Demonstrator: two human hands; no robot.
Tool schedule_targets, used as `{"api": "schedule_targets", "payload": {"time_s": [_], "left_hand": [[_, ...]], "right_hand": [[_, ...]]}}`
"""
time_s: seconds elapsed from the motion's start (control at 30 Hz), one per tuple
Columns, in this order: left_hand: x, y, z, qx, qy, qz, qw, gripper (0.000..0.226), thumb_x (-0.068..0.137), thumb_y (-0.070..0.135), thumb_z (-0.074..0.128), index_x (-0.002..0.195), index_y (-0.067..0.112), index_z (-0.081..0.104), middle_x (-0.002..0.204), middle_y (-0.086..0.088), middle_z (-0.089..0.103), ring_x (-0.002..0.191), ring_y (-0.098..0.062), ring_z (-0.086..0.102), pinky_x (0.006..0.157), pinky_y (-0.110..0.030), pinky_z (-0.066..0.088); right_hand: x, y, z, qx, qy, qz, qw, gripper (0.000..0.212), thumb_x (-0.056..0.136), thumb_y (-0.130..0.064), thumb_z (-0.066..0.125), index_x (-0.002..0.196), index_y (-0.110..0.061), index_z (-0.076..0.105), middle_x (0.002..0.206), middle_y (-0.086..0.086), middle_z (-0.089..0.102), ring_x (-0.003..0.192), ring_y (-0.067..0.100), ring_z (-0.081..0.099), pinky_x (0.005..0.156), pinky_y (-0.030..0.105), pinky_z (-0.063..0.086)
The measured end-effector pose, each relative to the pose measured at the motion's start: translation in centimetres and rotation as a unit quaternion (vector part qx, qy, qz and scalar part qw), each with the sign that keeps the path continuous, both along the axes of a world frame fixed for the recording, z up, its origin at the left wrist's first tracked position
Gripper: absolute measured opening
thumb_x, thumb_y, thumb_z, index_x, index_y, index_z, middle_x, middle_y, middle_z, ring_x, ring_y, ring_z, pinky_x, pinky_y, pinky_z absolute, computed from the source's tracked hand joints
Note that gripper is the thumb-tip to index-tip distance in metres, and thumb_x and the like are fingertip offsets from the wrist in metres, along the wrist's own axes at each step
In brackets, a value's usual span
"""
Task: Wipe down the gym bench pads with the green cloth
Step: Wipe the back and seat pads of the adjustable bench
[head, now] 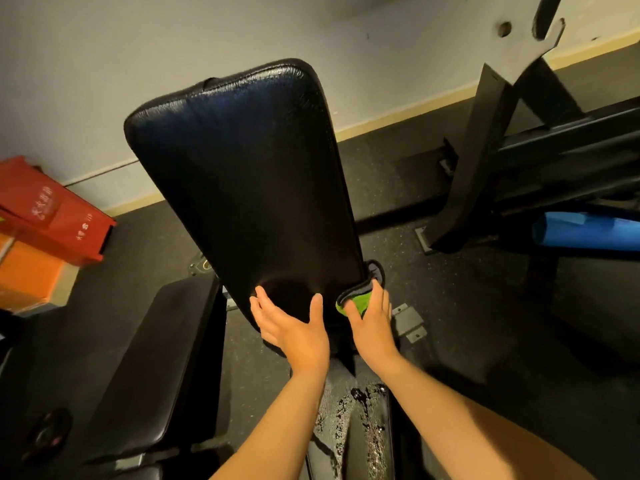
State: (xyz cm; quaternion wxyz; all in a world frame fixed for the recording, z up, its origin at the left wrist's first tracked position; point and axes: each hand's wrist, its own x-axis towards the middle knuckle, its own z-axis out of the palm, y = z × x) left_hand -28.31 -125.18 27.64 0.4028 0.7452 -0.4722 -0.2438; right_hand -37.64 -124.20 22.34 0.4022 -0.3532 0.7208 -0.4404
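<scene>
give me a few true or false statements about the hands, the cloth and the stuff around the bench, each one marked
1. The right hand holds the green cloth at the lower right edge of the back pad. True.
2. The left hand holds a spray bottle. False: it holds nothing and rests against the lower end of the back pad.
3. The seat pad below the hands has wet droplets on it. True.
4. The red box stands on the right of the bench. False: it is on the left by the wall, and a blue roll lies on the right.
</scene>
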Motion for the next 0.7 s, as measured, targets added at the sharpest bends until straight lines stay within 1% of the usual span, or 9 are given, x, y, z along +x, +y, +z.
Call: {"api": "schedule_targets", "payload": {"time_s": [0.13, 0.23, 0.33, 0.4, 0.43, 0.47, 0.53, 0.63, 0.7], "left_hand": [[1.3, -0.2, -0.7, -0.010, 0.040, 0.038, 0.998, 0.125, 0.069, 0.046, 0.087, 0.159, 0.018, 0.005, 0.163, -0.009, 0.009, 0.151, -0.026, 0.004, 0.122, -0.048, 0.006], [3.2, -1.4, -0.5, -0.061, 0.042, 0.028, 0.997, 0.132, 0.066, 0.050, 0.087, 0.159, 0.021, -0.002, 0.165, -0.004, 0.003, 0.152, -0.026, 0.000, 0.121, -0.043, 0.005], [5.2, -3.8, 0.9, -0.111, 0.068, -0.010, 0.991, 0.130, 0.067, 0.055, 0.086, 0.158, 0.031, -0.004, 0.165, 0.005, 0.008, 0.152, -0.023, 0.005, 0.122, -0.048, 0.016], [5.9, -4.0, 1.2, -0.134, 0.066, -0.034, 0.988, 0.125, 0.068, 0.057, 0.084, 0.158, 0.034, 0.000, 0.163, 0.004, 0.014, 0.150, -0.023, 0.014, 0.118, -0.048, 0.023], [6.3, -3.9, 1.3, -0.147, 0.054, -0.038, 0.987, 0.121, 0.070, 0.057, 0.083, 0.157, 0.033, 0.002, 0.163, 0.004, 0.017, 0.150, -0.023, 0.017, 0.116, -0.047, 0.026], [5.9, -4.2, 1.1, -0.142, 0.045, -0.036, 0.988, 0.117, 0.073, 0.056, 0.081, 0.157, 0.032, 0.004, 0.162, 0.002, 0.019, 0.148, -0.023, 0.019, 0.116, -0.047, 0.027], [6.1, -4.2, 0.2, -0.166, 0.035, -0.029, 0.985, 0.109, 0.077, 0.054, 0.078, 0.157, 0.031, 0.007, 0.158, -0.001, 0.024, 0.145, -0.025, 0.021, 0.115, -0.047, 0.028], [6.6, -5.3, -1.0, -0.196, 0.044, -0.022, 0.979, 0.091, 0.087, 0.047, 0.068, 0.156, 0.027, 0.013, 0.150, -0.008, 0.029, 0.139, -0.028, 0.024, 0.113, -0.050, 0.030], [7.4, -6.1, -1.8, -0.209, 0.055, -0.024, 0.976, 0.076, 0.094, 0.037, 0.062, 0.155, 0.021, 0.021, 0.146, -0.012, 0.033, 0.136, -0.031, 0.025, 0.112, -0.049, 0.029]], "right_hand": [[0.9, 1.9, -2.3, 0.019, 0.017, -0.031, 0.999, 0.057, 0.096, -0.034, 0.058, 0.144, -0.018, 0.032, 0.138, 0.005, 0.039, 0.130, 0.026, 0.039, 0.105, 0.045, 0.041], [0.1, 2.6, -1.4, -0.054, 0.104, -0.056, 0.991, 0.041, 0.097, -0.024, 0.058, 0.135, -0.018, 0.044, 0.129, 0.002, 0.047, 0.122, 0.020, 0.045, 0.099, 0.034, 0.043], [-0.6, -0.1, 2.7, -0.180, 0.176, -0.076, 0.965, 0.046, 0.096, -0.006, 0.055, 0.140, -0.018, 0.045, 0.133, 0.005, 0.042, 0.124, 0.019, 0.037, 0.103, 0.037, 0.040], [0.1, -2.5, 5.8, -0.241, 0.181, -0.056, 0.952, 0.059, 0.097, -0.004, 0.051, 0.150, -0.022, 0.033, 0.151, 0.008, 0.027, 0.140, 0.023, 0.024, 0.112, 0.037, 0.028], [0.8, -3.7, 7.1, -0.268, 0.208, -0.045, 0.940, 0.063, 0.098, -0.007, 0.049, 0.154, -0.023, 0.025, 0.157, 0.008, 0.018, 0.146, 0.025, 0.017, 0.115, 0.036, 0.022], [1.0, -4.7, 7.8, -0.268, 0.258, -0.045, 0.927, 0.065, 0.099, -0.010, 0.048, 0.156, -0.022, 0.019, 0.161, 0.007, 0.011, 0.149, 0.026, 0.011, 0.116, 0.037, 0.017], [2.6, -5.3, 7.4, -0.282, 0.391, -0.043, 0.875, 0.064, 0.098, -0.017, 0.045, 0.156, -0.018, 0.018, 0.165, 0.006, 0.003, 0.151, 0.029, 0.003, 0.120, 0.043, 0.009], [6.0, -5.3, 4.8, -0.324, 0.518, 0.056, 0.790, 0.054, 0.097, -0.022, 0.047, 0.150, -0.020, 0.036, 0.163, 0.002, 0.012, 0.150, 0.029, 0.009, 0.122, 0.048, 0.012], [7.4, -5.7, 3.3, -0.342, 0.576, 0.114, 0.734, 0.049, 0.099, -0.025, 0.040, 0.148, -0.024, 0.038, 0.163, -0.001, 0.016, 0.151, 0.026, 0.005, 0.123, 0.044, 0.006]]}}
